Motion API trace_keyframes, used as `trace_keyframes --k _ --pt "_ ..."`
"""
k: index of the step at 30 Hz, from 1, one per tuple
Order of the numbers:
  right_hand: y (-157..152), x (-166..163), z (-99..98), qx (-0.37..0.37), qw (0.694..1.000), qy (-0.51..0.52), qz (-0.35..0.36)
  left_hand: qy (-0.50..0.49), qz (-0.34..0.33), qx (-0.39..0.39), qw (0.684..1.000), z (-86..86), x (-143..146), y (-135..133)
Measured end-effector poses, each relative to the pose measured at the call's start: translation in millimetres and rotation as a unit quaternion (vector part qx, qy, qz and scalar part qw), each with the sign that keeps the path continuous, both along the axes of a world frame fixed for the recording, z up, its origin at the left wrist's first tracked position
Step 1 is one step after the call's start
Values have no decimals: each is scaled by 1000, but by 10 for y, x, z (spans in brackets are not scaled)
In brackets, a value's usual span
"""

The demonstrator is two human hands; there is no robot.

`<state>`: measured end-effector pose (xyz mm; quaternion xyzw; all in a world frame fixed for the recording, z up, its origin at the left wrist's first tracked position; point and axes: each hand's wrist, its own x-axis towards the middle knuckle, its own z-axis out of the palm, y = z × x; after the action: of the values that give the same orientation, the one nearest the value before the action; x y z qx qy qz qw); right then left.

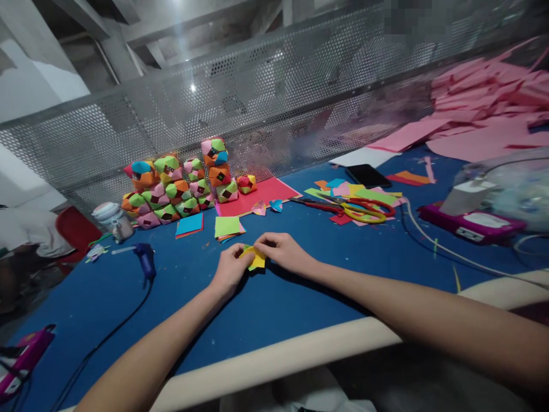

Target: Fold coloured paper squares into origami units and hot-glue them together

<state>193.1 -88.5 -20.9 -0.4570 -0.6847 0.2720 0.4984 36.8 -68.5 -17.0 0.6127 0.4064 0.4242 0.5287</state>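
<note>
- Closest to you, the pale rounded edge [278, 357] of the blue tabletop [257, 309] runs beneath your forearms; a purple power strip [30, 357] lies at far left.
- Your left hand [231, 268] pinches the yellow-and-green folded paper [258, 260] at its left side, thumb on top.
- Your right hand [285, 250] has its fingers pressed together on the paper's upper edge, so you hold the piece between both hands, just over the tabletop in front of you.
- To your left lies a blue glue gun [146, 260] trailing a black cable.
- Just beyond your hands sit two stacks of paper squares, a green-topped stack [227, 226] and a blue-topped stack [190, 224].
- Rightward, scissors [349, 210] with yellow and red handles rest among coloured paper scraps [377, 195].
- Farther on, a small pink piece [259, 208] and a small blue piece [276, 205] lie near a red sheet [272, 194], and a black phone [369, 175] lies past the scissors.
- Behind these, woven paper balls [175, 189] stand piled before a perforated metal panel [171, 114]; pink sheets [484, 109] heap up at far right.
</note>
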Motion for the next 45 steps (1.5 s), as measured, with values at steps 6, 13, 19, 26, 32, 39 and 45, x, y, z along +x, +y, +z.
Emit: trace_keyframes --k 6,13,19,26,32,39,45 --pt "15 9 -8 2 1000 10 -16 -12 -14 -11 1000 -9 2 20" --pt "15 68 49 -49 998 39 -3 -44 -11 -30 999 -79 10 84" --pt "32 57 12 -41 998 37 -13 -54 -16 -27 998 -80 14 80" --pt "15 60 8 -40 998 37 -5 -51 -17 -14 998 -87 19 78" --pt "15 50 4 -51 998 43 4 -25 -14 -2 1000 -83 13 65" --pt "24 25 -8 -16 999 23 -25 0 -12 10 1000 4 20 15" --pt "11 -7 -27 35 999 0 -41 59 9 36 998 96 27 -44"
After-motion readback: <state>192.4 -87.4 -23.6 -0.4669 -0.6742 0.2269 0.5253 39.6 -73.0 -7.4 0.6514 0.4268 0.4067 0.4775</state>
